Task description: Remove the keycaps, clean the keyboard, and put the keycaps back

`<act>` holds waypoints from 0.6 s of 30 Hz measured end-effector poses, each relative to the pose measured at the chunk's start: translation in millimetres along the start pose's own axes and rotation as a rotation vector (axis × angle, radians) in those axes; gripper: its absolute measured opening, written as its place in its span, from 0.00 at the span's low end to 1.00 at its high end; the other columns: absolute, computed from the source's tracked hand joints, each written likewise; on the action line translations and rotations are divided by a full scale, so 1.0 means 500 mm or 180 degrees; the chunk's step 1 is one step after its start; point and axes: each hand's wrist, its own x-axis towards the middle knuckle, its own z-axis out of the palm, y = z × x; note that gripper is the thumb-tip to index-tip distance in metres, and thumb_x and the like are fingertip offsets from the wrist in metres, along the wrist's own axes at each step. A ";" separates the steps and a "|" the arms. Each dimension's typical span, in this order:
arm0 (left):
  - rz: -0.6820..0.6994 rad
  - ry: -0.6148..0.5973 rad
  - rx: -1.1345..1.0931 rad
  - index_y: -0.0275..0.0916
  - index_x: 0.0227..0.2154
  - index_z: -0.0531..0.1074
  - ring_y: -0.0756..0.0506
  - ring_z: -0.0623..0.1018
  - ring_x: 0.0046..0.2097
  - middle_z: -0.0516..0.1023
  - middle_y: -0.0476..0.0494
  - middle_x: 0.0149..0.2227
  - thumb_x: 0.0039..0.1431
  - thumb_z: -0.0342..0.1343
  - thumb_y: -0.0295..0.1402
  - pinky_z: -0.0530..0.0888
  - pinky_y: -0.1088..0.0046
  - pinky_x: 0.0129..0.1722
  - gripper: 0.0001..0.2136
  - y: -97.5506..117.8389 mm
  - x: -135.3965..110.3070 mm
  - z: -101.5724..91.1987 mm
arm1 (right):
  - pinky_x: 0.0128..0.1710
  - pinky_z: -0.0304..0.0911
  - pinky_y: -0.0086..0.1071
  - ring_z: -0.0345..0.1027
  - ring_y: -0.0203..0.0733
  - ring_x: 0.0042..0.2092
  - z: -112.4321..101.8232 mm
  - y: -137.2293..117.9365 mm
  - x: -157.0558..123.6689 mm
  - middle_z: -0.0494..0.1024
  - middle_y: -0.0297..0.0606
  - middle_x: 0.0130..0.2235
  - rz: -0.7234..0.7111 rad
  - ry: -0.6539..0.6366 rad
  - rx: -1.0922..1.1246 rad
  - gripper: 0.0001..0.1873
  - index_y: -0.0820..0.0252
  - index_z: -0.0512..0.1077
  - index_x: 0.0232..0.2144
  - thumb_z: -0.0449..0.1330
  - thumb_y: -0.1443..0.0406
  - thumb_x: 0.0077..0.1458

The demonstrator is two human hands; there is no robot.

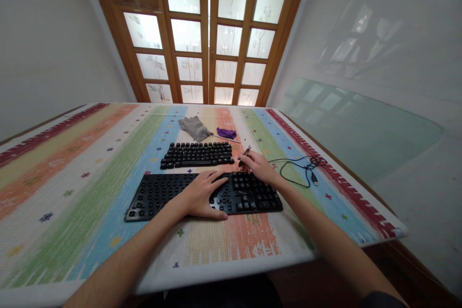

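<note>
A large black keyboard [159, 195] lies on the striped mat [90, 178] in front of me. My left hand [202, 193] rests flat on its middle keys, fingers spread. At the keyboard's far right corner, my right hand [257, 165] is closed on a small dark tool [245, 152] that points away from me. A second, smaller black keyboard [198, 154] lies just behind the first.
A grey cloth [194, 127] and a purple cloth [226, 133] lie behind the small keyboard. A coiled black USB cable [302, 167] sits to the right, near the mat's red edge. A wooden glazed door [205, 33] stands beyond the table.
</note>
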 end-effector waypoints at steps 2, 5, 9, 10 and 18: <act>-0.0008 -0.0012 0.0008 0.37 0.61 0.63 0.28 0.62 0.63 0.61 0.30 0.64 0.42 0.63 0.60 0.60 0.47 0.62 0.46 -0.001 0.000 0.001 | 0.29 0.64 0.30 0.70 0.37 0.27 -0.002 -0.017 -0.016 0.77 0.37 0.27 -0.0395 -0.0035 -0.0550 0.13 0.61 0.70 0.33 0.52 0.58 0.62; -0.0006 0.0025 -0.0037 0.38 0.61 0.63 0.29 0.62 0.63 0.61 0.31 0.64 0.41 0.63 0.60 0.60 0.47 0.62 0.46 -0.003 0.000 0.003 | 0.37 0.63 0.32 0.72 0.40 0.34 0.001 -0.043 -0.039 0.77 0.39 0.32 -0.0802 -0.0189 -0.1198 0.12 0.61 0.70 0.37 0.50 0.62 0.64; -0.0016 0.0020 -0.0092 0.40 0.62 0.63 0.29 0.62 0.63 0.61 0.32 0.64 0.42 0.62 0.61 0.60 0.46 0.62 0.46 -0.004 -0.001 0.004 | 0.39 0.62 0.33 0.72 0.42 0.36 0.005 -0.053 -0.042 0.78 0.41 0.34 -0.0854 -0.0102 -0.1416 0.11 0.61 0.70 0.36 0.49 0.62 0.65; -0.0026 0.0004 -0.0084 0.39 0.62 0.63 0.29 0.62 0.63 0.61 0.32 0.64 0.42 0.62 0.61 0.60 0.46 0.62 0.46 -0.004 -0.001 0.004 | 0.39 0.62 0.32 0.72 0.41 0.35 0.004 -0.050 -0.038 0.78 0.40 0.32 -0.0771 -0.0052 -0.1360 0.12 0.61 0.70 0.34 0.49 0.62 0.65; -0.0010 0.0002 -0.0066 0.39 0.62 0.63 0.29 0.62 0.63 0.60 0.32 0.65 0.42 0.62 0.61 0.59 0.46 0.62 0.46 -0.003 -0.001 0.002 | 0.36 0.62 0.32 0.71 0.41 0.32 -0.004 -0.032 -0.033 0.77 0.38 0.29 -0.0545 -0.0079 -0.1249 0.14 0.61 0.70 0.33 0.50 0.59 0.66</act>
